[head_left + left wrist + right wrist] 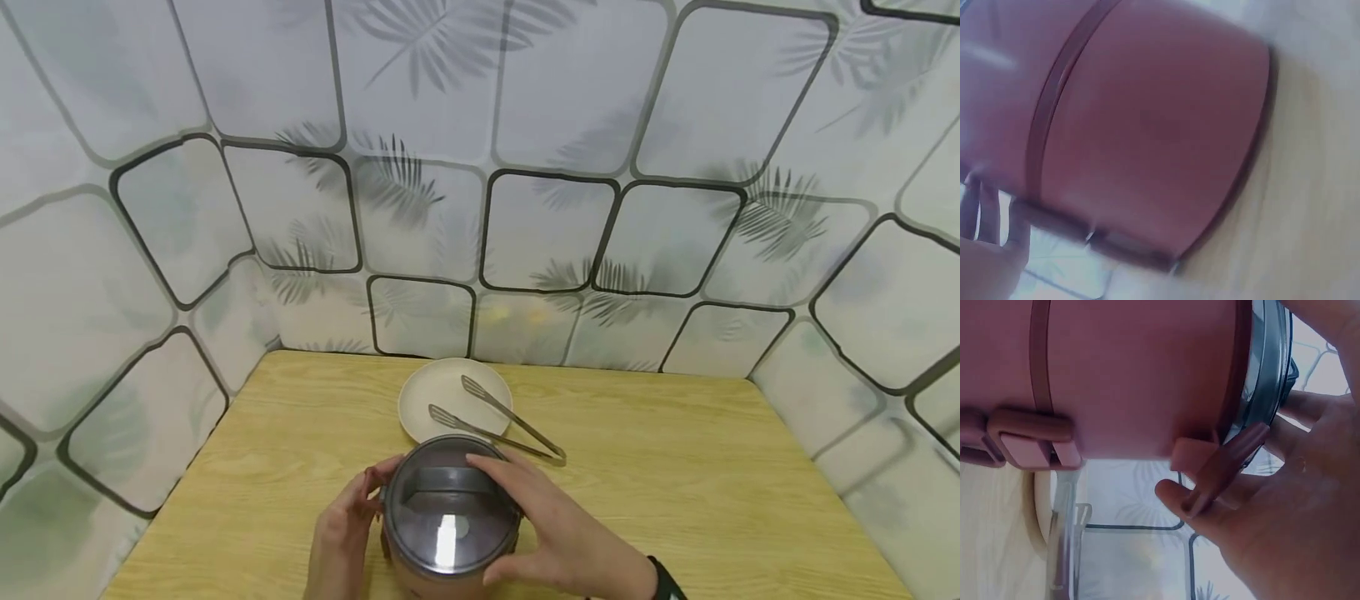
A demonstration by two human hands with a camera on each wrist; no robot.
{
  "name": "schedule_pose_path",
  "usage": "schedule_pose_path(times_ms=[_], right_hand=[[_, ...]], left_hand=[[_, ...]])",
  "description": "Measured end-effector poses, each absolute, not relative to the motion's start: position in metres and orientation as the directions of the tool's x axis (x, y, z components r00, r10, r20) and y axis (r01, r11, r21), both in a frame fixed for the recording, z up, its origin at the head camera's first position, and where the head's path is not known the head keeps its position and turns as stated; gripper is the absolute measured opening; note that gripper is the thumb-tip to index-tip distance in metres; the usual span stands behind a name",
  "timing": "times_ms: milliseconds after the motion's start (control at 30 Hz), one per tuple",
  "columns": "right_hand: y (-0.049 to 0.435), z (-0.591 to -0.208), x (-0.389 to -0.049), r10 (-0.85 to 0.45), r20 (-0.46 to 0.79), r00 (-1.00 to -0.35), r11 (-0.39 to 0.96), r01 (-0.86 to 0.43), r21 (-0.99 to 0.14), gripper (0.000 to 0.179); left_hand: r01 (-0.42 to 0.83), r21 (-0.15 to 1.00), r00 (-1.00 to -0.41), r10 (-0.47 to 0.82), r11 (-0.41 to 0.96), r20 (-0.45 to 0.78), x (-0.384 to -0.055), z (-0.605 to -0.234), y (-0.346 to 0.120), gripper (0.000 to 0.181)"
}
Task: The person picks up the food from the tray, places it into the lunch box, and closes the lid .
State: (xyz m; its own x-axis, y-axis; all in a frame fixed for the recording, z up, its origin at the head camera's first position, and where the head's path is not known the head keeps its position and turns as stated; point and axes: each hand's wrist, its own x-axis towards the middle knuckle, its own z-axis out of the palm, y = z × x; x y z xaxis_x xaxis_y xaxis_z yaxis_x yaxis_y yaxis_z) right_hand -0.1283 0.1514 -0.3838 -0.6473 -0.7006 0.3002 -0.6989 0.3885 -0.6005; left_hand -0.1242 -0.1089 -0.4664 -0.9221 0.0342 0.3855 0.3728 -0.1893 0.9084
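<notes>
A pinkish-red tiered lunch box [1160, 119] stands upright at the front of the table. Its dark see-through lid [420, 533] has a raised handle [448, 480] across the top. My left hand [343, 508] holds the left side near the rim, fingers bent against the wall by the side clips [1132, 247]. From the right, my right hand [551, 525] spans the lid's edge, with one finger over the top and the thumb lower at the front. In the right wrist view, a latch [1225, 469] is swung outward among its fingers, while a lower clip [1035, 440] lies flat against the wall.
Behind the lunch box, a cream plate [423, 390] sits on the wooden table [675, 467]. Metal tongs [525, 421] lie with their slotted ends over the plate and their bend on the wood. Patterned cloth walls [555, 229] enclose the back and sides.
</notes>
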Motion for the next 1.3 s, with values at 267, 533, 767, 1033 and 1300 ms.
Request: schedule_pose_path(times_ms=[267, 533, 767, 1033, 1300], right_hand=[[0.150, -0.393, -0.130, -0.693, 0.297, -0.657, 0.354, -0.669, -0.654, 0.094], [0.150, -0.403, -0.126, -0.613, 0.314, -0.725, 0.154, -0.499, -0.853, 0.070], [0.141, -0.419, -0.128, -0.400, 0.219, -0.890, 0.163, -0.305, -0.938, 0.047], [0.134, -0.428, -0.131, -0.345, 0.228, -0.911, 0.131, -0.287, -0.949, 0.039], [0.129, -0.431, -0.131, -0.301, 0.258, -0.918, 0.068, -0.291, -0.954, 0.037]], left_hand=[[0.212, 0.977, -0.969, -0.121, 0.020, 0.213, -0.118, -0.447, -0.111, 0.021], [0.164, 0.983, -0.980, -0.126, -0.083, 0.153, -0.116, -0.452, -0.111, 0.024], [0.094, 0.976, -0.994, -0.077, -0.198, 0.080, -0.110, -0.460, -0.116, 0.030], [0.137, 0.969, -0.988, 0.048, -0.204, 0.150, -0.104, -0.468, -0.124, 0.035], [0.229, 0.972, -0.969, 0.111, 0.059, 0.221, -0.110, -0.460, -0.133, 0.030]])
